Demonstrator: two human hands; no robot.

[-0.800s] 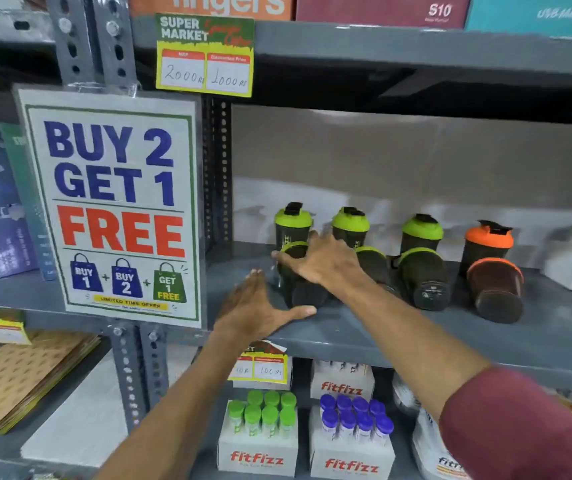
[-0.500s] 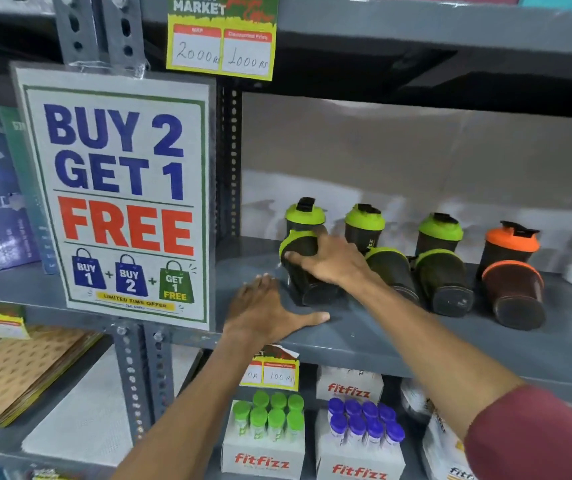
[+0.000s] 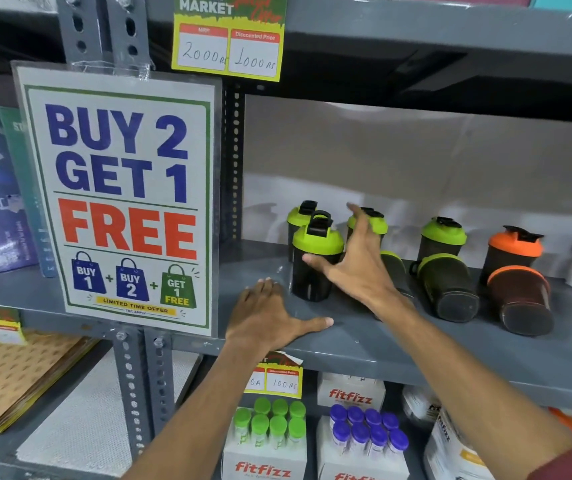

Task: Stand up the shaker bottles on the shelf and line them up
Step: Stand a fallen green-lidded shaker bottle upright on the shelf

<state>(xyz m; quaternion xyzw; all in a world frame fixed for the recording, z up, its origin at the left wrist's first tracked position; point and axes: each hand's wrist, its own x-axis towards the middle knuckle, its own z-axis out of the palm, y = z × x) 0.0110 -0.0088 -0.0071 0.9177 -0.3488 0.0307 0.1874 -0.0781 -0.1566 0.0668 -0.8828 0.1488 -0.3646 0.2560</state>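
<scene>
Right hand [image 3: 357,268] splayed wide, holding nothing, beside upright green-lidded shaker bottle [image 3: 315,258]; left hand [image 3: 270,317] flat before it. Could topple again if brushed.

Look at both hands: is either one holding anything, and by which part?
Nothing is held. The right hand is open, its thumb just touching the side of the upright green-lidded shaker. The left hand lies flat on the shelf.

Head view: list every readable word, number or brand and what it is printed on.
"BUY 2 GET 1 FREE", "LIMITED TIME OFFER": white sign.
"MARKET", "Discounted Price", "2000 rs", "1000 rs": upper price tag.
"100 rs": lower price tag.
"fitfizz": white boxes.
Shaker bottles: no readable text.
</scene>
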